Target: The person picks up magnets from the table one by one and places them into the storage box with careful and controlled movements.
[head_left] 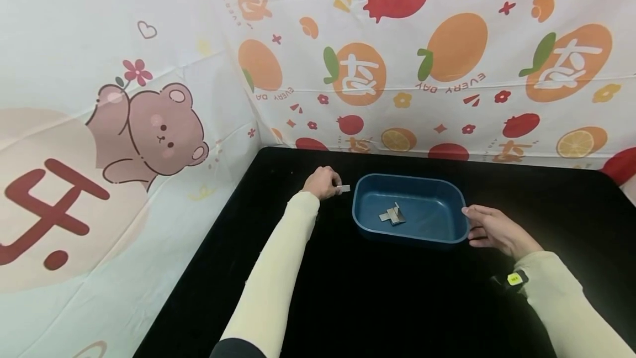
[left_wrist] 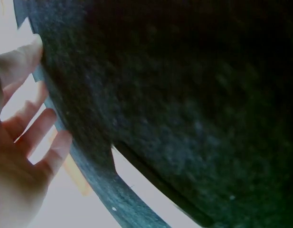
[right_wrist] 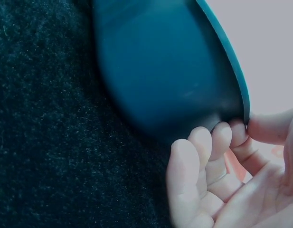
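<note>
My left hand (head_left: 322, 183) is left of a blue plastic basin (head_left: 407, 177), pinching a small flat silver-white piece (head_left: 344, 188) that sticks out toward the basin. In the left wrist view the left hand (left_wrist: 30, 123) has its thumb and fingers along the left side, with a pale corner of that piece above the thumb. At the basin's right end my right hand (head_left: 499, 231) grips the rim. The right wrist view has the thumb at the rim and the curled fingers (right_wrist: 184, 161) against the outer wall. Several small silver metal pieces (head_left: 396, 216) lie inside the basin, overlapping.
A black cloth-covered table (head_left: 372, 297) spreads under both hands. Behind it hangs a white fabric backdrop (head_left: 308, 70) with fruit prints, and another with a bear print (head_left: 164, 137) stands along the left side.
</note>
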A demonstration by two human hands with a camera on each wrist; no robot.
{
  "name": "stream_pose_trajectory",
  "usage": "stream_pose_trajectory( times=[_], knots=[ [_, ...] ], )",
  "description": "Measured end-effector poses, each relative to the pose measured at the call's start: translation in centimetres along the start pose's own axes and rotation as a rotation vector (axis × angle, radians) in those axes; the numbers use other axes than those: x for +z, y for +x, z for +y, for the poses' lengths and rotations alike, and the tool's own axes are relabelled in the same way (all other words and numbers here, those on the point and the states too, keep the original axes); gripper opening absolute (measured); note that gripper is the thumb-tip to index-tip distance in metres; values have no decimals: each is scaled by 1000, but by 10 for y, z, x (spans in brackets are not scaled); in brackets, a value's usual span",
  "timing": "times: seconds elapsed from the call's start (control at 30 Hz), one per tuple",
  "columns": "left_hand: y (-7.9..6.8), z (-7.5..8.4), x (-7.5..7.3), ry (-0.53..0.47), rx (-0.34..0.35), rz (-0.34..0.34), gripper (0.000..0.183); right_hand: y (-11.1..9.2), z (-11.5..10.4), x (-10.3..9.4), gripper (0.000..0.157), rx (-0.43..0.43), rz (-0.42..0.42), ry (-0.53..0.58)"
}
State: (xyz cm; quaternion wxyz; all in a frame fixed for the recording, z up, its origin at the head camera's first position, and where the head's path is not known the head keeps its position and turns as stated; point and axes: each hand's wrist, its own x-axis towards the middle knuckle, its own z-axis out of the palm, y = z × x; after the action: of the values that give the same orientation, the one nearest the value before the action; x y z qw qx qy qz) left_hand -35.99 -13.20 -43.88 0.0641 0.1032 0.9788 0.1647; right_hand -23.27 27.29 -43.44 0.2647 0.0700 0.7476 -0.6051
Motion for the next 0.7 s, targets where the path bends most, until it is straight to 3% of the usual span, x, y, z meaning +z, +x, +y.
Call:
stream_pose_trajectory(
  times=[0.43, 0.7],
  knots=[
    [-6, 2, -3, 22, 34, 26, 9, -2, -3, 0, 34, -6, 15, -13],
    [-14, -5, -3, 144, 108, 39, 10, -3, -4, 3, 28, -2, 11, -7]
  ],
)
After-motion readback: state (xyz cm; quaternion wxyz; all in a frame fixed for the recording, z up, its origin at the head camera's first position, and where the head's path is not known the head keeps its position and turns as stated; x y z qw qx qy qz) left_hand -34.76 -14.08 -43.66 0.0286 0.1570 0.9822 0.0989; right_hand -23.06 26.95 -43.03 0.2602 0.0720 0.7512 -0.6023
